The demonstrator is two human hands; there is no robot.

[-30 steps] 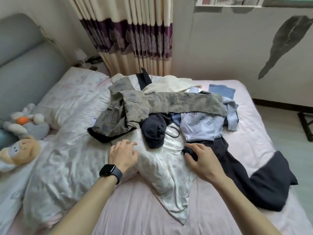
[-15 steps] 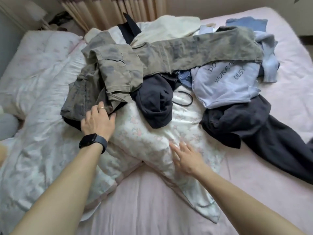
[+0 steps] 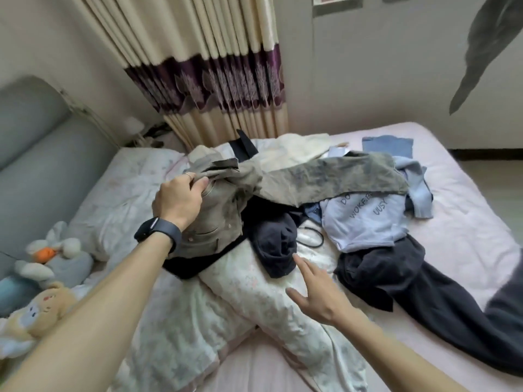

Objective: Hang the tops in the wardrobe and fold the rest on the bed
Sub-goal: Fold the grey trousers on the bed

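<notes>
A heap of clothes lies across the pink bed [image 3: 467, 239]. My left hand [image 3: 178, 199], with a dark watch on the wrist, grips the waistband of the grey-green washed trousers [image 3: 334, 179] and holds that end lifted above the heap. One trouser leg still drapes to the right over a light blue printed top [image 3: 365, 222]. A dark navy garment [image 3: 276, 244] lies in the middle, and black trousers [image 3: 430, 290] stretch toward the right edge. My right hand [image 3: 317, 292] hovers open over the floral quilt, fingers pointing at the navy garment.
A floral quilt [image 3: 249, 315] is bunched across the near bed. Soft toys [image 3: 45, 258] sit at the left by the grey headboard [image 3: 36, 145]. A cream garment [image 3: 294, 148] and a blue folded piece [image 3: 387, 145] lie at the back. Curtains [image 3: 209, 69] hang behind.
My left hand went from resting on the grey-green trousers to gripping their waistband and lifting it. My right hand came off the quilt and moved toward the navy garment. The view tilted up.
</notes>
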